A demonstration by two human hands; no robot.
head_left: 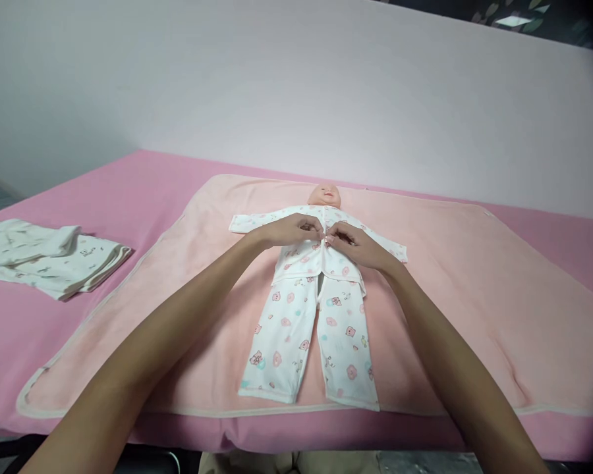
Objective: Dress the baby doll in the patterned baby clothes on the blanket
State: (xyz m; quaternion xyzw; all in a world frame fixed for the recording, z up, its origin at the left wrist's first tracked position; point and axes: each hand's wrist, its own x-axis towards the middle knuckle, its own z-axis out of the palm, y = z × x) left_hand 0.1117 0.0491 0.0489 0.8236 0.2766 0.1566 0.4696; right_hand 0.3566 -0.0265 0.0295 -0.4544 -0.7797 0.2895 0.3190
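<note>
A baby doll lies on its back, dressed in a white printed baby jacket and matching trousers. At the jacket's front opening, around chest height, my left hand pinches one edge of the cloth. My right hand grips the other edge just beside it, the fingertips of both hands almost meeting. Whatever fastening lies between the fingers is too small to make out. Below the hands, the front edges part slightly near the hem. The sleeves spread out to both sides, and the trouser legs point toward me.
Under the doll, a peach blanket with a pale border covers much of the pink table. Folded white printed baby clothes lie at the left. A pale wall rises behind the table.
</note>
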